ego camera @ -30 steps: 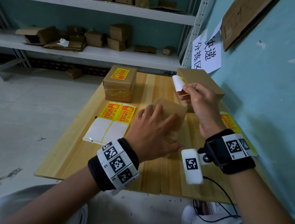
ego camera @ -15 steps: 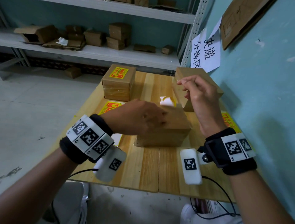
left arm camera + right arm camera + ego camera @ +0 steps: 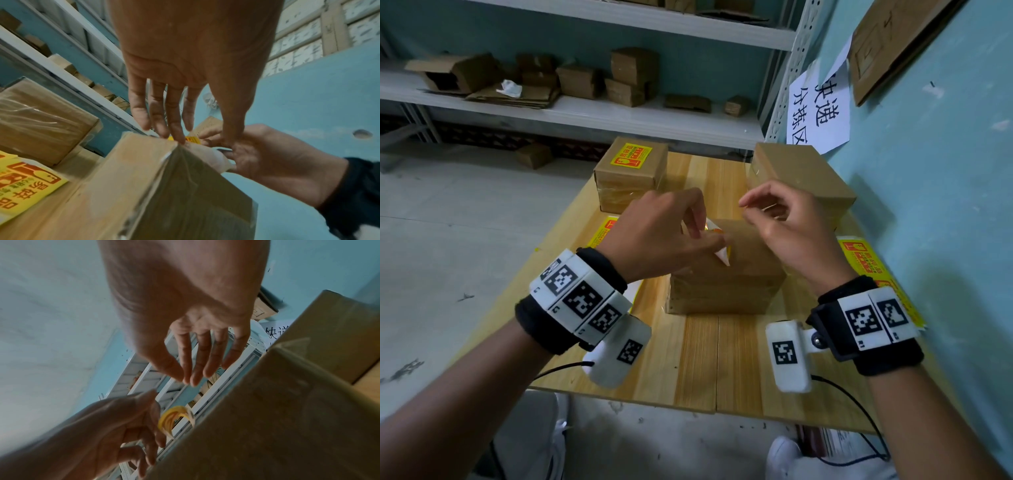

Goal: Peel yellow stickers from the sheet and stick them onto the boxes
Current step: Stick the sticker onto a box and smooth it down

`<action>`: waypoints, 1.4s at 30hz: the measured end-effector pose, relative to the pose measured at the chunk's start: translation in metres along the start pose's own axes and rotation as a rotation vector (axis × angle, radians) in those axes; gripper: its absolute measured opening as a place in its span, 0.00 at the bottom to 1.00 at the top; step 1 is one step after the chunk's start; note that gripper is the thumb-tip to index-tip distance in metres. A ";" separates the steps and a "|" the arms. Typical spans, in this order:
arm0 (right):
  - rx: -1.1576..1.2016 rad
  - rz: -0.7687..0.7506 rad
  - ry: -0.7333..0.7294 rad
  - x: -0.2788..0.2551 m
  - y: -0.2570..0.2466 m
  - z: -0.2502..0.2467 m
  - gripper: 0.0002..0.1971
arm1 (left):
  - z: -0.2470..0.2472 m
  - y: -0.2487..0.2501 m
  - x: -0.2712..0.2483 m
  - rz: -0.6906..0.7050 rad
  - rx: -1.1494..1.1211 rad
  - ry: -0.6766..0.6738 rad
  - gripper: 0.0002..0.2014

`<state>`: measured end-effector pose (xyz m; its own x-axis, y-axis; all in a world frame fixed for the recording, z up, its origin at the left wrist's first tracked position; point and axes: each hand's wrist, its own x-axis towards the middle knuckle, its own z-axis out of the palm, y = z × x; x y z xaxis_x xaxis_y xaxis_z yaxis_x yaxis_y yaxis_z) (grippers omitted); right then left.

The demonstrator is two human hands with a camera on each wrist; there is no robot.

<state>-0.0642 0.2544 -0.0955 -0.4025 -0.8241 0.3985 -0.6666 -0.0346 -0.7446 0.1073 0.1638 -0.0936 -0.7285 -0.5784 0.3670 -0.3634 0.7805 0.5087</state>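
My left hand [image 3: 709, 236] pinches a curled yellow sticker [image 3: 717, 248], white back showing, just above the far left part of the near cardboard box [image 3: 726, 277]. The left wrist view shows the thumb and fingertips closing on the yellow sticker [image 3: 192, 139] at the box's top edge. My right hand [image 3: 748, 209] hovers over the same box with relaxed fingers and holds nothing; in the right wrist view its fingers [image 3: 197, 369] are straight. A yellow sticker sheet [image 3: 602, 233] lies left of the box, partly hidden by my left hand.
A box bearing a yellow sticker [image 3: 631, 157] stands at the back left, a plain box [image 3: 801, 178] at the back right. Another sticker sheet [image 3: 866, 260] lies by the blue wall [image 3: 945, 205]. All rest on a wooden table [image 3: 698, 359]; shelves [image 3: 585, 113] stand behind.
The right hand held the sticker up a second ago and has let it go. The left hand left the box top and now pinches the sticker above the near box.
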 end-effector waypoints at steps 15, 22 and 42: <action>-0.127 0.071 -0.136 0.003 -0.004 0.016 0.17 | 0.011 0.010 -0.007 -0.014 0.068 -0.026 0.28; -0.103 0.100 -0.178 0.001 -0.010 0.015 0.22 | 0.009 0.010 -0.007 -0.045 0.030 -0.013 0.22; -0.277 -0.061 -0.073 0.000 0.001 0.016 0.06 | 0.005 0.013 -0.006 -0.205 -0.047 0.033 0.16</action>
<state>-0.0546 0.2457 -0.1046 -0.3172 -0.8641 0.3907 -0.8382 0.0627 -0.5418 0.1039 0.1789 -0.0935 -0.6223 -0.7322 0.2767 -0.4746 0.6340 0.6105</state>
